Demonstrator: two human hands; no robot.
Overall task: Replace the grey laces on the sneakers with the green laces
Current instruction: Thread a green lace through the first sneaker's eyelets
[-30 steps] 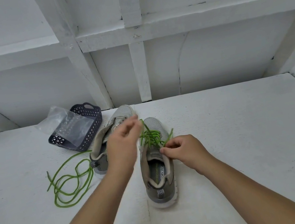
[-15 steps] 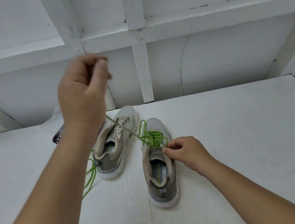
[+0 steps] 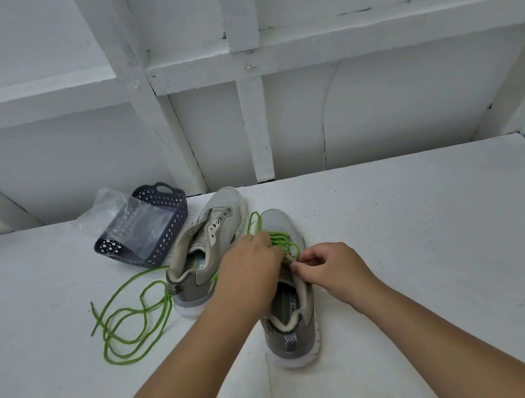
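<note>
Two grey sneakers stand side by side on the white table. The right sneaker (image 3: 291,319) is partly threaded with a green lace (image 3: 280,239) over its front. My left hand (image 3: 248,267) lies over the sneaker's left eyelets, fingers curled at the lace. My right hand (image 3: 328,267) pinches the lace at the right eyelets near the tongue. The left sneaker (image 3: 207,253) has no lace in its eyelets and leans slightly left. A second green lace (image 3: 129,322) lies in loose loops on the table left of it.
A dark perforated plastic basket (image 3: 158,251) tilts at the back left with a clear plastic bag (image 3: 125,215) lying in it. White wooden wall framing (image 3: 256,130) rises right behind the table (image 3: 434,239).
My left hand, raised high with the lace half a second ago, has come back down onto the right sneaker's laces. My right hand has stayed at the eyelets.
</note>
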